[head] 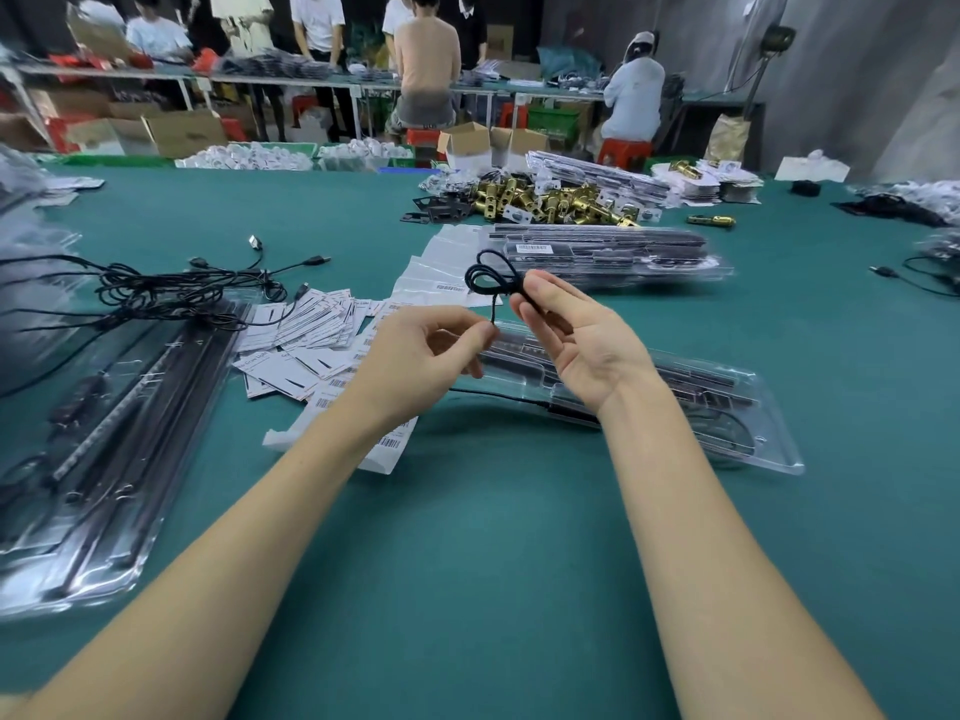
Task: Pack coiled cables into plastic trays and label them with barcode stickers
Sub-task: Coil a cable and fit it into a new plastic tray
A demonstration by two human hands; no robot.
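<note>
so i'm looking down at a big teal table (493, 537) in what's clearly a busy packing room. several people stand or sit at a long bench along the far wall, with cardboard boxes and red stools around them. a heap of brass lock parts (550, 200) sits well beyond my fingers, and nearer than that, a stack of filled trays (613, 254) lies just past my fingertips.

both bare forearms reach forward over the cloth. my right hand (576, 340) is palm-up-ish, thumb and fingertips pinching a small loop of black cable (491, 275) that sticks up above the fingers. my left hand (421, 350) is curled, thumb and forefinger pinching the tail of that same cable where it drops below the loop, right between the two hands. so both are holding the cable, fingers narrow, not spread.

directly under and behind my right hand there's a clear plastic tray (737, 433) with dark strips in it, and a cable runs out from under my wrist. under my left fingers and off to that side is a messy pile of barcode stickers (306, 330) and label cards. further out on the left of my left hand, a tangle of loose usb cables (182, 283) lies over another pile of clear trays (88, 459).
</note>
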